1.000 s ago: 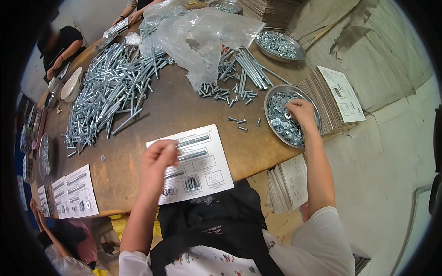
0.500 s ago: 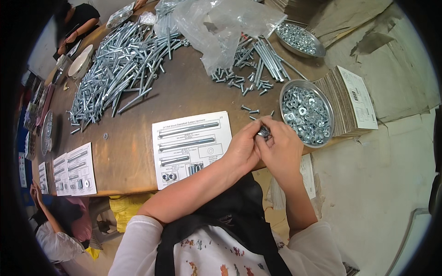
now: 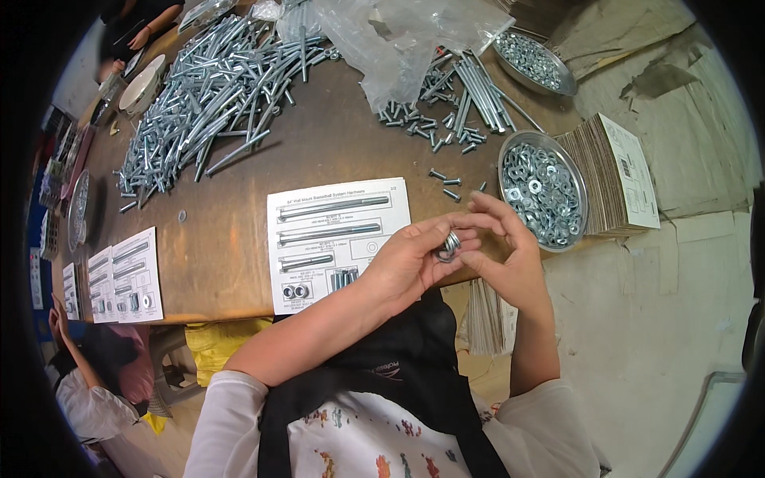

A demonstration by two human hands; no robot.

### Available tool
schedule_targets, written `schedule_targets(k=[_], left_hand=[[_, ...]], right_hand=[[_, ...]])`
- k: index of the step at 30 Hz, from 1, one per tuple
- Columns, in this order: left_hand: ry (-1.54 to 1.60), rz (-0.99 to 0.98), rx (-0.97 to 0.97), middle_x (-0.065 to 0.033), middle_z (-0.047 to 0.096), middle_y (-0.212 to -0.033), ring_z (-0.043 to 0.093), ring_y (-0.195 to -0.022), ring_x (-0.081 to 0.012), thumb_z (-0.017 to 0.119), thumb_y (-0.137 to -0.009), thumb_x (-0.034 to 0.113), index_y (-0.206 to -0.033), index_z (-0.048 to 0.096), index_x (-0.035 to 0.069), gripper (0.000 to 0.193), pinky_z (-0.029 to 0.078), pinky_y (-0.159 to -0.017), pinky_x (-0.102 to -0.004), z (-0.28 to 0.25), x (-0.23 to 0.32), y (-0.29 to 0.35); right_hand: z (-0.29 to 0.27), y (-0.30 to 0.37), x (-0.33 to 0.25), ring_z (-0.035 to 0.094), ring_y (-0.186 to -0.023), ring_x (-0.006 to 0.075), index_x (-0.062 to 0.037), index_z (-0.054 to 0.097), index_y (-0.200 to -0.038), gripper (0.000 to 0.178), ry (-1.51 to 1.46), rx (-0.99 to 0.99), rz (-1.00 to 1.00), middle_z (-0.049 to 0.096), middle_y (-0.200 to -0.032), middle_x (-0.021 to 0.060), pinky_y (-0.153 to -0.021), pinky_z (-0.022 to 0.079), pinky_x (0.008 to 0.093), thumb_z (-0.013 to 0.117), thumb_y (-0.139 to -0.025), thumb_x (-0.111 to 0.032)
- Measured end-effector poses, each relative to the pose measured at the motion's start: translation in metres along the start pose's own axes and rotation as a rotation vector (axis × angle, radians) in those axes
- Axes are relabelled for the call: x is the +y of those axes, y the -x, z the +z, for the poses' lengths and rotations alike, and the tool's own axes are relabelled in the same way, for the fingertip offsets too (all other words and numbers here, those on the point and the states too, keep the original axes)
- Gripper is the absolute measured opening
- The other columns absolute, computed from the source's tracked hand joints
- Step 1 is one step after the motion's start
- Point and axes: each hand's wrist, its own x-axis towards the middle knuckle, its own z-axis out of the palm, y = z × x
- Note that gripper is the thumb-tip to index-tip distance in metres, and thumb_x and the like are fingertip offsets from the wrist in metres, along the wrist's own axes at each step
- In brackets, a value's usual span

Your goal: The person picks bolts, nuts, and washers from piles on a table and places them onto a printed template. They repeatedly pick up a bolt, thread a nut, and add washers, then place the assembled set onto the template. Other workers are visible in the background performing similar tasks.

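Observation:
Several stacked metal washers are pinched in the fingers of my left hand, just over the table's front edge. Close beside it, my right hand is cupped with its thumb and fingers apart, and nothing shows in its grip. Its fingertips come near the washers. A steel bowl heaped with loose washers stands right behind that hand. Under my left wrist lies a printed hardware card with bolts and nuts pictured on it. A few short bolts lie beyond my hands.
Long bolts form a big pile at the far left. A clear plastic bag partly covers more bolts. Another washer bowl and a stack of cards stand at the right. Further cards lie leftward, near another person's hand.
My two hands have come apart slightly from being closed together. The right fingers have opened, and the washers in my left hand now show. The view has shifted a little.

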Motion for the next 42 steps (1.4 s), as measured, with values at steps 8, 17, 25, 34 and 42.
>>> schedule_targets(k=[8,17,25,34,42], left_hand=[[-0.022,0.027,0.036,-0.0128,0.062,-0.127,0.061,-0.119,-0.0217,0.045,-0.107,0.020,-0.133,0.051,-0.003,0.035,0.054,-0.099,-0.0315,0.003,-0.003,0.010],[-0.078,0.017,0.074,-0.0111,0.059,-0.129,0.060,-0.123,-0.0239,0.040,-0.109,0.022,-0.137,0.047,0.000,0.037,0.053,-0.100,-0.0358,0.016,-0.001,0.017],[-0.081,-0.026,0.046,-0.0112,0.061,-0.125,0.064,-0.113,-0.0193,0.043,-0.108,0.029,-0.129,0.054,0.000,0.037,0.055,-0.097,-0.0345,0.006,0.001,0.027],[0.010,-0.504,-0.062,-0.0128,0.065,-0.115,0.065,-0.105,-0.0190,0.036,-0.107,0.048,-0.128,0.057,-0.002,0.058,0.055,-0.090,-0.0310,-0.053,-0.047,0.095],[-0.293,-0.511,-0.185,-0.0133,0.065,-0.119,0.064,-0.110,-0.0190,0.046,-0.108,0.032,-0.131,0.058,-0.004,0.044,0.049,-0.099,-0.0312,-0.045,-0.031,0.112]], right_hand=[[0.002,-0.003,0.009,0.066,-0.105,0.0218,0.0004,0.061,-0.128,0.055,-0.046,-0.123,0.048,0.070,-0.113,0.0143,-0.093,0.051,0.0341,0.075,-0.074,-0.001],[0.011,0.000,0.008,0.066,-0.094,0.0165,-0.0007,0.066,-0.117,0.047,-0.062,-0.085,-0.015,0.067,-0.104,0.0088,-0.086,0.053,0.0292,0.075,-0.071,0.005],[0.014,0.007,0.009,0.065,-0.094,0.0159,-0.0042,0.064,-0.115,0.047,-0.182,-0.003,-0.068,0.067,-0.099,0.0058,-0.084,0.052,0.0290,0.077,-0.070,0.004],[0.065,0.020,0.016,0.065,-0.094,0.0277,-0.0063,0.065,-0.107,0.039,0.413,-0.247,-0.273,0.067,-0.095,0.0092,-0.082,0.050,0.0377,0.075,-0.070,-0.002],[0.096,0.014,0.024,0.062,-0.092,0.0293,-0.0091,0.065,-0.105,0.036,0.655,-0.309,-0.398,0.065,-0.091,0.0086,-0.082,0.047,0.0420,0.077,-0.070,-0.006]])
